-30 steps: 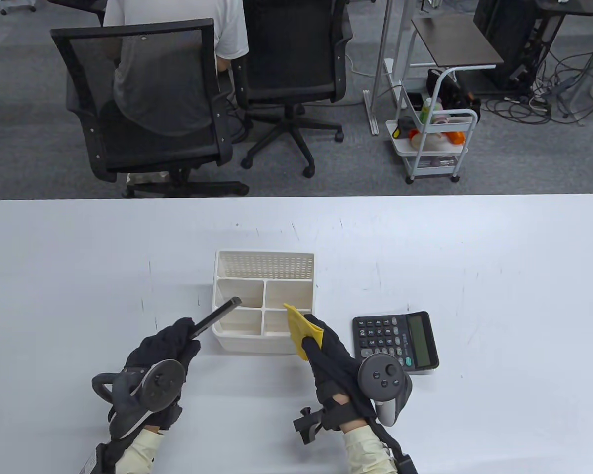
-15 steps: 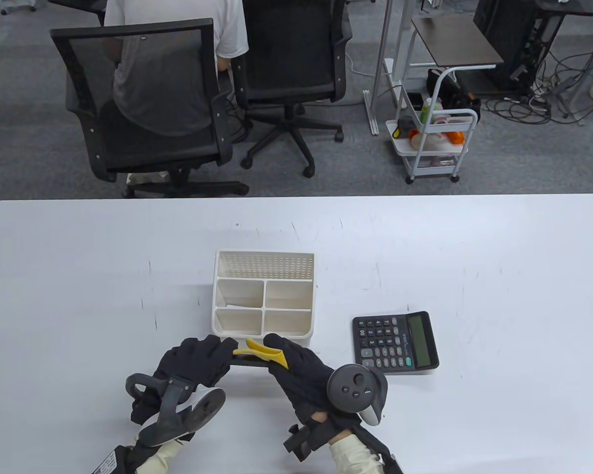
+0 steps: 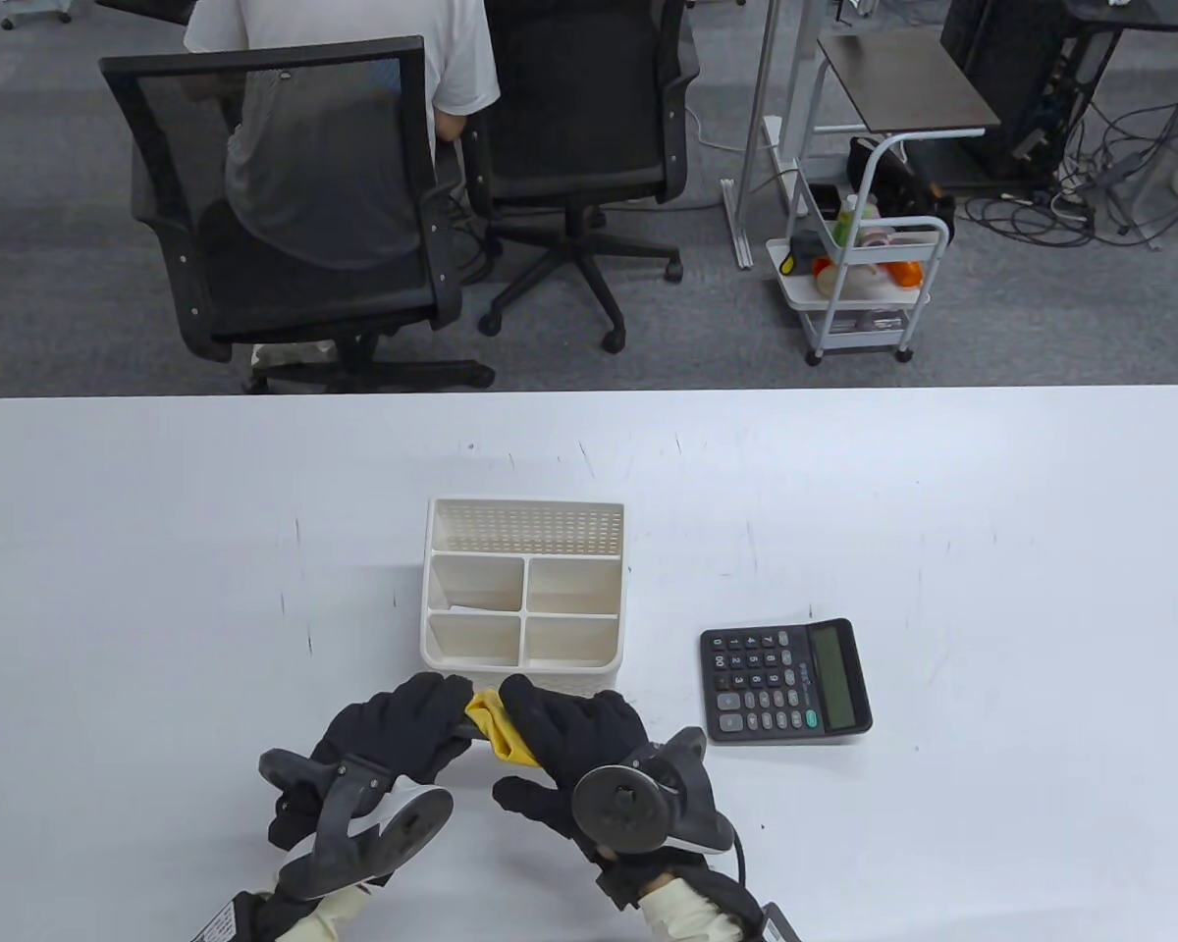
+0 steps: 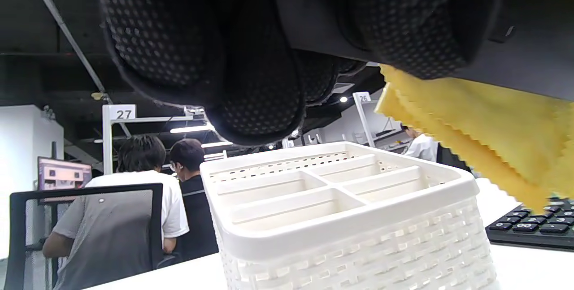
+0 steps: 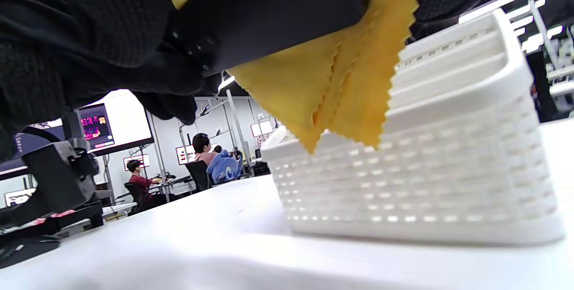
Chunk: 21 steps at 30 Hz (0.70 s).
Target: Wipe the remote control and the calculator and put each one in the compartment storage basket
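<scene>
Remote control (image 4: 515,48) held above the table (image 3: 942,510), just in front of the compartment storage basket (image 3: 523,599), gripped at one end by curled left hand (image 3: 398,726). Yellow cloth (image 3: 499,724) clamped around the remote by right hand (image 3: 574,736), fingers clenched on it. Calculator (image 3: 785,681) flat on table, right of basket, untouched.

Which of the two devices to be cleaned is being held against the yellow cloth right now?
The remote control, gripped by both hands; the calculator lies untouched on the table.
</scene>
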Each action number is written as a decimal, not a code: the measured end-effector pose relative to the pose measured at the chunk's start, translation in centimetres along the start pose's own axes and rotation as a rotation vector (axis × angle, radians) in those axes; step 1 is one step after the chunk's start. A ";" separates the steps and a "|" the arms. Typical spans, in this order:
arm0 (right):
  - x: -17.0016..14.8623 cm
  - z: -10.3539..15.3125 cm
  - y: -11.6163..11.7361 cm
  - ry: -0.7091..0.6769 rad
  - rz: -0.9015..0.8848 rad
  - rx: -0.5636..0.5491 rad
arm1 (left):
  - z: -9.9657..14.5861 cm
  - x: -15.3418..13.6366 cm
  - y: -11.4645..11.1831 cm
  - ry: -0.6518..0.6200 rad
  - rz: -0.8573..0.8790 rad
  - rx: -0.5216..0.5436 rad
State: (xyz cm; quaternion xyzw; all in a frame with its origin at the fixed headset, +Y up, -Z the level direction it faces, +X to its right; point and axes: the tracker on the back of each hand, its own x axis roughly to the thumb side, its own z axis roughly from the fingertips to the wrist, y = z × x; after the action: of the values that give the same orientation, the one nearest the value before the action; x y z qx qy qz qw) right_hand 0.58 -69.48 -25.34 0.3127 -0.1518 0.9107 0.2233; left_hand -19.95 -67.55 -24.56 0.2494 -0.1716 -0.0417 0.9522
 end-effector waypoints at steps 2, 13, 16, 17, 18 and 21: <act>0.4 0.2 -0.1 -0.033 0.008 -0.090 | 0.0 -0.3 -0.1 0.017 0.015 -0.016; 0.0 0.0 0.3 0.024 -0.100 -0.003 | 0.0 0.0 0.1 0.020 0.030 -0.007; -0.1 0.2 -0.2 0.001 -0.104 -0.033 | -0.1 -0.8 -0.1 0.062 0.057 -0.026; 0.1 0.2 -0.4 -0.036 -0.112 -0.060 | 0.0 -1.2 -0.3 0.077 0.084 -0.032; 0.3 0.2 -0.4 -0.049 -0.116 -0.066 | 0.0 -1.3 -0.3 0.083 0.095 -0.034; 1.0 0.0 0.1 -0.095 -0.138 -0.044 | 0.1 -1.3 -0.4 0.079 0.119 -0.031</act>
State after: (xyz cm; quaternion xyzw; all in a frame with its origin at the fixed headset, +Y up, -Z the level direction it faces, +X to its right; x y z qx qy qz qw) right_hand -0.13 -69.25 -24.72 0.3602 -0.1602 0.8737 0.2851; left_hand -21.24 -67.74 -25.12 0.2252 -0.1476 0.0224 0.9628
